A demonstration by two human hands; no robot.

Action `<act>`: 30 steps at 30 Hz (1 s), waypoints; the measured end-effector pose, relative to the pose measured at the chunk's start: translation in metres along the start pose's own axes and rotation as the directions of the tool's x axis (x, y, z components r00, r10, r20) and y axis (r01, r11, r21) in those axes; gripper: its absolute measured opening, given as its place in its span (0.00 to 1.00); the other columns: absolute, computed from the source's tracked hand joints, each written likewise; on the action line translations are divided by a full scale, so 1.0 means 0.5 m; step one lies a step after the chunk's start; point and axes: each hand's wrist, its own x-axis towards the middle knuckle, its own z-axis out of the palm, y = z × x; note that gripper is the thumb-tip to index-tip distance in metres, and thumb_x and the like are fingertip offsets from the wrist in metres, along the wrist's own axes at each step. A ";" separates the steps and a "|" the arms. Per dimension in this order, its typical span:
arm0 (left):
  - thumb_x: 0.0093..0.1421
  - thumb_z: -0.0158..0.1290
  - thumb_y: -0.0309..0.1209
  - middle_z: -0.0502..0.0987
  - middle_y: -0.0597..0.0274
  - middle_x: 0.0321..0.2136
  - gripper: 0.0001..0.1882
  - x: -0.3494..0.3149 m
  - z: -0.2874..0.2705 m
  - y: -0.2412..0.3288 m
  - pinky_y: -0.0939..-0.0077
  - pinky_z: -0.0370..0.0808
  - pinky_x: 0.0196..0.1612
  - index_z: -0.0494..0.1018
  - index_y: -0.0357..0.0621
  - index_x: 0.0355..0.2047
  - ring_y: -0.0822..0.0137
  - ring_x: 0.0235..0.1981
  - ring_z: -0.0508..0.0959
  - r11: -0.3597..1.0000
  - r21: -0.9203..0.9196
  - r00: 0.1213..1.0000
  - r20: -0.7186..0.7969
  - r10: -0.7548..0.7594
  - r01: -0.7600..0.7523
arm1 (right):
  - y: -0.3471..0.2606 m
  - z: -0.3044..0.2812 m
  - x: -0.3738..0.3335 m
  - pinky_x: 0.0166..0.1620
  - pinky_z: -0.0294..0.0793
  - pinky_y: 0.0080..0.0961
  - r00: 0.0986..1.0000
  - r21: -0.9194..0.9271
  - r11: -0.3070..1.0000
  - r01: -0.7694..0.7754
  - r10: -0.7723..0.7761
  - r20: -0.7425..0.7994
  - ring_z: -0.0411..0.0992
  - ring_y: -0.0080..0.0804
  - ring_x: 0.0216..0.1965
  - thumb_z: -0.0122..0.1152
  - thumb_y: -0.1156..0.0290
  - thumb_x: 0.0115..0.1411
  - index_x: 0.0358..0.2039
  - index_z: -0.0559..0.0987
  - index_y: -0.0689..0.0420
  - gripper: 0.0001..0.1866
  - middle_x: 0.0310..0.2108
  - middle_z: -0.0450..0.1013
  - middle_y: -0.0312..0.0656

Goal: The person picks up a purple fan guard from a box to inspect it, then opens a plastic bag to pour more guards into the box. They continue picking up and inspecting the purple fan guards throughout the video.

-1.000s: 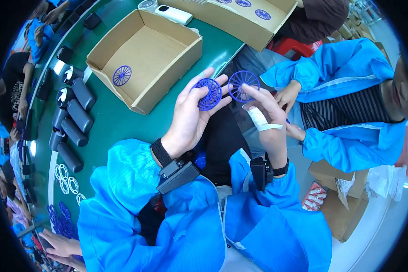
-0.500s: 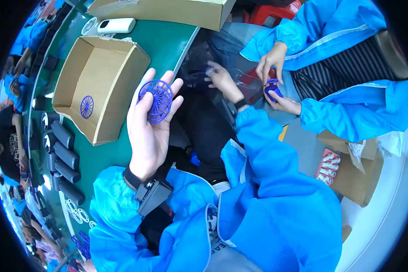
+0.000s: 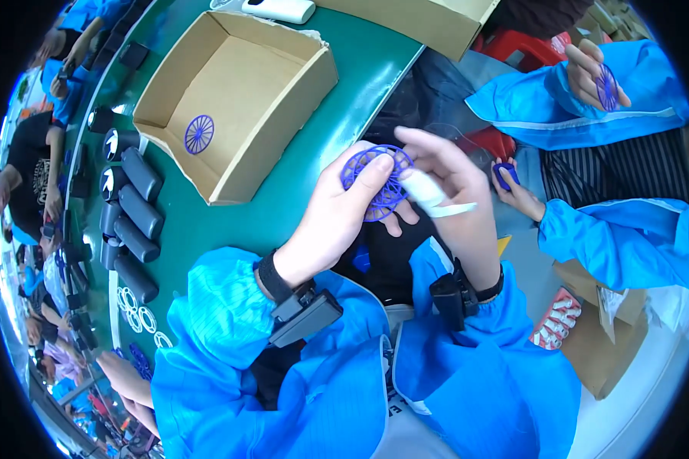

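Note:
A round purple spoked grille [image 3: 383, 200] is pinched in my left hand [image 3: 333, 210], with the thumb across its face and fingertips showing below it. The spokes look doubled, so a second grille may overlap it; I cannot tell. My right hand [image 3: 463, 191] is at the grille's right side, its fingers curved about the edge. A white wrap [image 3: 430, 193] covers a digit of that hand, its loose end sticking out. Another purple grille [image 3: 200, 135] lies inside the open cardboard box [image 3: 279, 130] on the green table.
Dark cylindrical parts [image 3: 139, 222] and white rings [image 3: 134, 310] lie along the table's left side. At the right, a co-worker holds a purple grille [image 3: 607, 87] and a purple part [image 3: 505, 176]. A carton [image 3: 616, 359] stands low at right.
My left hand has moved right with its grille. My right hand has come from over my lap to the grille. The co-worker's hands have separated, one now raised with a grille.

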 end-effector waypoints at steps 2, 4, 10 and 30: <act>0.65 0.38 0.42 0.73 0.53 0.34 0.19 0.001 0.000 -0.003 0.78 0.76 0.30 0.63 0.36 0.45 0.65 0.32 0.78 1.000 0.028 0.997 0.077 0.003 -0.005 | -0.007 0.004 -0.007 0.32 0.69 0.14 0.999 -0.083 0.996 0.027 -0.023 0.042 0.70 0.20 0.34 0.54 0.78 0.57 0.42 0.73 0.62 0.12 0.35 0.72 0.39; 0.65 0.38 0.42 0.73 0.53 0.35 0.19 0.001 0.002 -0.010 0.78 0.76 0.30 0.63 0.37 0.44 0.66 0.31 0.77 0.999 -0.042 0.997 0.066 0.031 -0.028 | -0.012 0.005 -0.014 0.33 0.69 0.14 0.996 -0.005 0.996 -0.092 0.092 -0.017 0.70 0.20 0.33 0.54 0.78 0.56 0.43 0.72 0.63 0.13 0.36 0.72 0.40; 0.66 0.33 0.43 0.71 0.54 0.34 0.19 -0.004 0.030 0.005 0.76 0.76 0.27 0.64 0.39 0.42 0.68 0.29 0.75 0.982 -0.177 0.994 -0.096 0.043 -0.059 | -0.012 -0.013 -0.020 0.35 0.70 0.15 0.986 0.085 0.986 -0.145 0.152 -0.074 0.71 0.21 0.33 0.55 0.78 0.56 0.43 0.72 0.62 0.13 0.36 0.72 0.39; 0.63 0.44 0.37 0.69 0.65 0.25 0.11 -0.007 0.007 -0.009 0.85 0.70 0.21 0.66 0.40 0.34 0.78 0.22 0.70 0.993 0.084 0.995 0.056 0.082 -0.086 | -0.018 -0.014 -0.041 0.35 0.74 0.18 0.982 0.010 0.999 0.040 -0.037 -0.186 0.73 0.28 0.34 0.55 0.78 0.56 0.46 0.68 0.63 0.16 0.37 0.71 0.44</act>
